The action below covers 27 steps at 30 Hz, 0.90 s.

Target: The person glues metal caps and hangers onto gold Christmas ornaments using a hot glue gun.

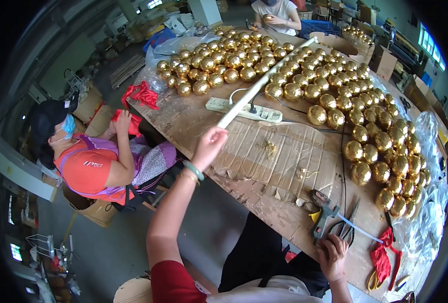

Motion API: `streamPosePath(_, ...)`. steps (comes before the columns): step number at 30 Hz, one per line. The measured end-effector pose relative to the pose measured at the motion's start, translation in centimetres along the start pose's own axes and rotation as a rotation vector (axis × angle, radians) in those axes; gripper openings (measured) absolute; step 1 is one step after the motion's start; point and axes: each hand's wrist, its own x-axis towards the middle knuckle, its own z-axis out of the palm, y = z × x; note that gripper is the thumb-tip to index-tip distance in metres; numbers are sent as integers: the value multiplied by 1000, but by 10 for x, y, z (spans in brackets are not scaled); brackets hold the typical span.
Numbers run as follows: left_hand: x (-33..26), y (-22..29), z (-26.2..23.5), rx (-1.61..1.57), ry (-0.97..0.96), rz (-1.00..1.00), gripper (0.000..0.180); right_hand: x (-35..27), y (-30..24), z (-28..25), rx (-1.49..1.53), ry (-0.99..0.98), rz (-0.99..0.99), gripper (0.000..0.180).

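Observation:
My left hand (211, 145), with a green bangle at its wrist, is closed around the near end of a long pale stick (264, 83). The stick slants away across the table, between two spreads of shiny gold balls (312, 91). At the table's near edge lies my right hand (333, 256), fingers slightly bent and apart, with nothing visible in it. Just beyond those fingers are a glue gun (324, 219) with a pale blue glue stick in it and a pair of scissors (346, 228). Whether the fingertips touch either tool I cannot tell.
A white power strip (244, 109) with cables lies under the stick. Flattened cardboard (279, 156) covers the middle of the table (183, 123). Red ribbons (381, 257) lie at right. A seated co-worker (95, 161) handles red cloth; another person (277, 17) stands opposite.

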Motion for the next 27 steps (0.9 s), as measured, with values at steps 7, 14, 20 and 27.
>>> streamPosePath(7,149,-58,-74,538,203,-6,36,6,8,4,-26,-47,-9,37)
streamPosePath(14,253,-110,-90,878,386,-154,78,9,12,5,-47,-88,8,30)
streamPosePath(20,301,-150,-105,881,412,-197,79,10,25,14,-57,-104,-14,32)
streamPosePath(27,271,-111,-91,264,446,-21,65,12,19,11,-49,-89,-6,30)
